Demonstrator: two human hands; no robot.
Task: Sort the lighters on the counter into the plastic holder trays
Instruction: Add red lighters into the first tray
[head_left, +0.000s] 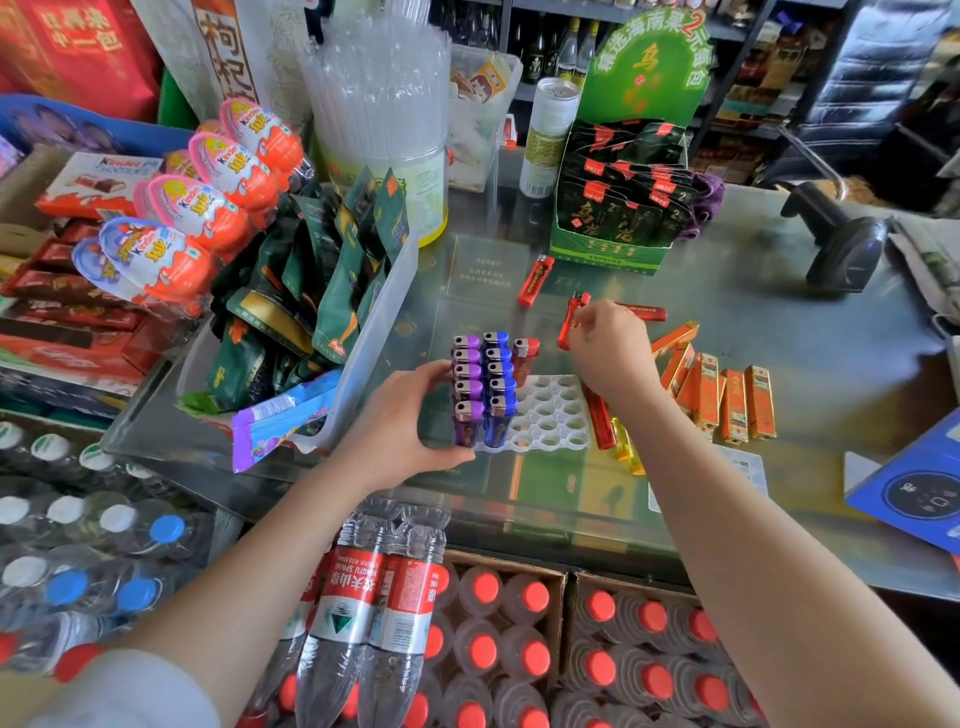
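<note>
Glass counter (727, 291); honeycomb plastic tray (550, 415)

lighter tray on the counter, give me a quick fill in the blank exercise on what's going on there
1. The column of lighters nearest the left hand in the white tray is coloured ____.
2. The column beside it is coloured ____.
3. The right hand is picking up a ____ lighter.
4. The single lighter standing in the third column is ____.

Missing words: purple; blue; red; red

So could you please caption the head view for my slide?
Left hand steadies the lighter tray while right hand grips a red lighter.
</note>
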